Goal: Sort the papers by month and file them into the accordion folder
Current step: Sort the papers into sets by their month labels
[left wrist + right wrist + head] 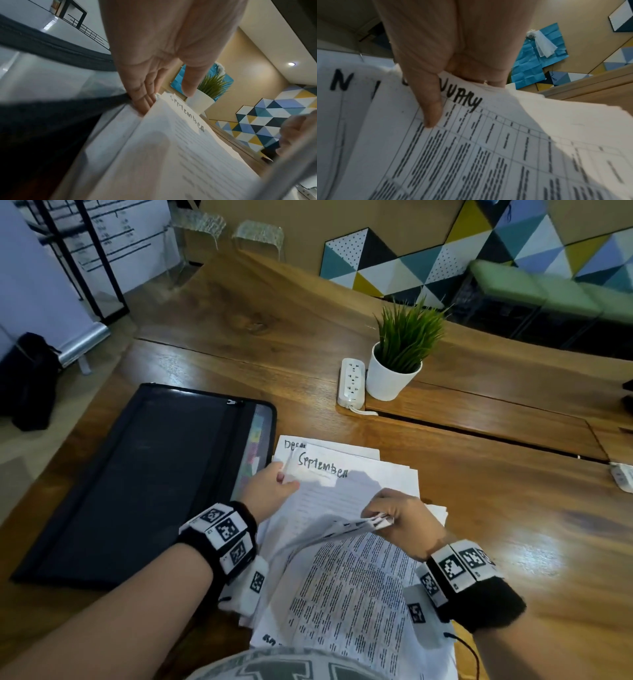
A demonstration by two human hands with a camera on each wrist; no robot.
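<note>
A black accordion folder [137,474] lies flat on the table's left side, coloured tabs showing along its right edge. Beside it is a loose stack of papers [383,474]; the exposed sheet reads "September" [322,469] [187,115], and one under it starts "Dece". My left hand [274,487] [164,94] holds the stack's left edge, fingers underneath and thumb over the September sheet's corner. My right hand [380,517] [458,100] pinches a bunch of lifted sheets [349,587] curled back toward me. Their top sheet [471,135] ends in "uary"; another begins with "N" [340,94].
A white pot with a green plant [394,378] and a white power strip [350,381] stand beyond the papers. A second white strip [621,477] lies at the right edge. A seam crosses the wooden table [496,508]. A black bag [27,381] sits on the floor, left.
</note>
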